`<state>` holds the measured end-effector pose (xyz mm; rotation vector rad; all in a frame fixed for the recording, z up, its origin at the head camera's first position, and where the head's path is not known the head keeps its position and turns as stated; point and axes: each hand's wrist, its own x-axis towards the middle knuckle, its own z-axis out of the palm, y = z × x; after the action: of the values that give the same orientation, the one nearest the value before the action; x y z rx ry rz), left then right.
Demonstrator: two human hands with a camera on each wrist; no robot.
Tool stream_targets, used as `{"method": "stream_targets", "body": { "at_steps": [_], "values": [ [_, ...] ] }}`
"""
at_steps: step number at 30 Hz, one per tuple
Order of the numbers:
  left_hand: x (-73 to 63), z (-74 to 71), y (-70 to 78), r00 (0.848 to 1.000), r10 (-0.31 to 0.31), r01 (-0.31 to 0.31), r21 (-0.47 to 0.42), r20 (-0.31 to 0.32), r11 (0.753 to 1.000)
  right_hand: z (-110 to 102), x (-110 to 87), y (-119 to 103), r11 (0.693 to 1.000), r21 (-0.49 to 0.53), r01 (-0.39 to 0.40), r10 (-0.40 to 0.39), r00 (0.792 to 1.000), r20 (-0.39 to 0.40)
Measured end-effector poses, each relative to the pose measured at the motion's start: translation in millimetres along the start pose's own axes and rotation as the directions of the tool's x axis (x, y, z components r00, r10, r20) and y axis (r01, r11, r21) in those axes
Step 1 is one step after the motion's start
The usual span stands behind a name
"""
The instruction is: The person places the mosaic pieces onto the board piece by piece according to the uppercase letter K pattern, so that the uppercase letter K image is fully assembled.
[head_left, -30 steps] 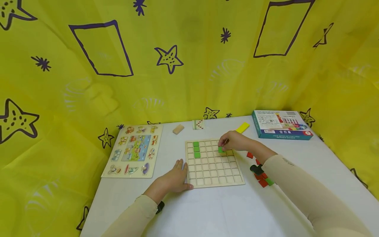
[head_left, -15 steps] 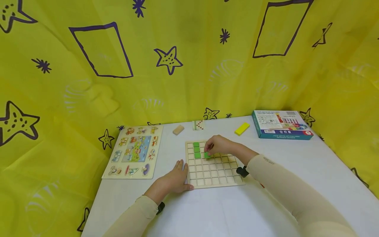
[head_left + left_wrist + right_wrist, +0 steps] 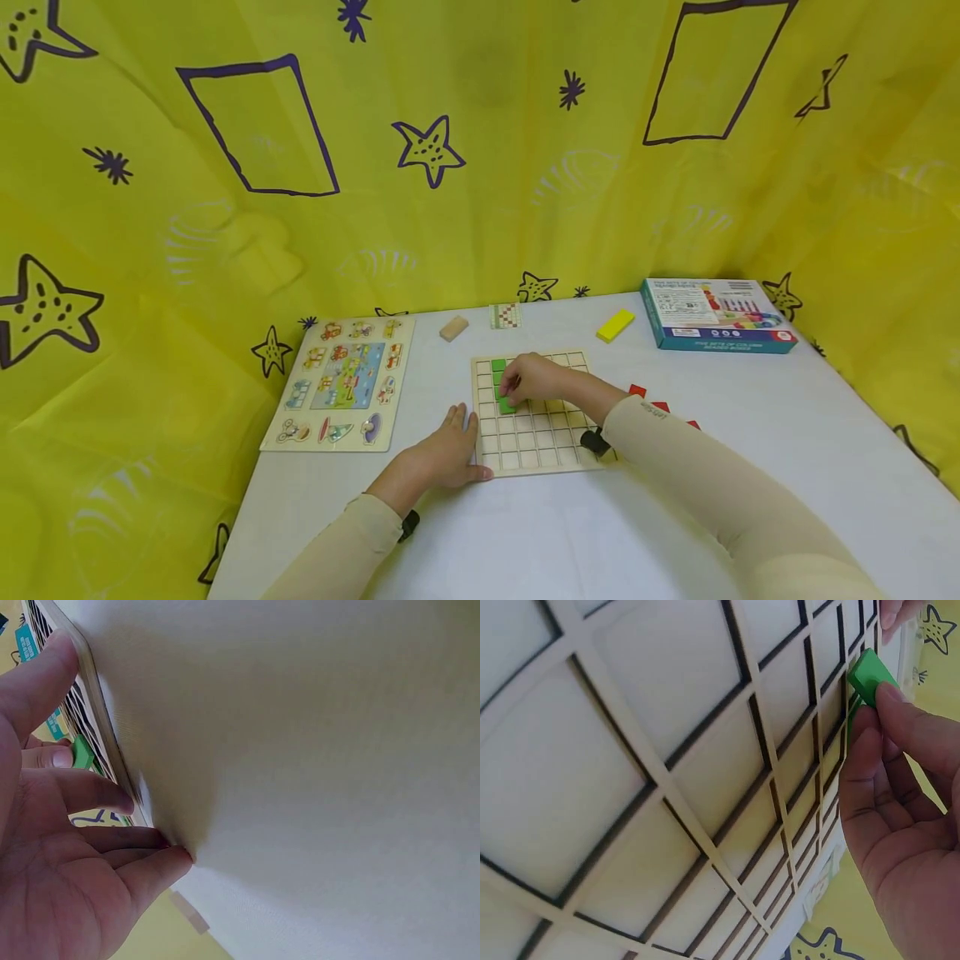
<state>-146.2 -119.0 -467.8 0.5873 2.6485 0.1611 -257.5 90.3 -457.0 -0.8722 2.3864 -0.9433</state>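
A square wooden grid board (image 3: 536,457) lies on the white table, its cells framed by thin raised strips. Between thumb and fingertips my right hand (image 3: 534,379) pinches a green square tile (image 3: 873,676), tilted close over the second column, just below other green tiles (image 3: 498,365) set there. In the head view the hand partly covers those tiles. My left hand (image 3: 441,450) rests at the board's left edge, thumb (image 3: 54,671) at the near corner and fingers spread along the side. Its palm shows in the left wrist view.
Several red tiles (image 3: 660,407) lie right of the board, partly behind the right forearm. Beyond the board are a wooden block (image 3: 453,328), a pattern card (image 3: 506,316), and a yellow block (image 3: 616,325). A picture puzzle board (image 3: 400,367) lies left; a box (image 3: 720,317) stands back right.
My right hand has carried the green tile leftward across the board, from the right-hand columns to the second column. My left hand has stayed at the board's left edge.
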Motion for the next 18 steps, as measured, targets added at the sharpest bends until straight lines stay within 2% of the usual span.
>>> {"method": "stream_targets", "body": {
  "at_steps": [5, 13, 18],
  "values": [
    [-0.3, -1.3, 0.1, 1.0, 0.004, -0.004, 0.002, -0.001, 1.0, 4, 1.5, -1, 1.0, -0.022, 0.005, -0.005, 1.0, -0.016],
    [-2.0, -0.3, 0.1, 1.0, 0.002, -0.002, -0.005, -0.003, 1.0, 11, 2.6, -3, 0.998, -0.031, -0.055, 0.055, 0.998, -0.008],
    [-2.2, -1.7, 0.9, 1.0, -0.002, 0.002, -0.009, -0.005, 1.0, 14, 4.7, -1, 0.996, -0.064, -0.054, 0.053, 0.998, -0.021]
  ]
}}
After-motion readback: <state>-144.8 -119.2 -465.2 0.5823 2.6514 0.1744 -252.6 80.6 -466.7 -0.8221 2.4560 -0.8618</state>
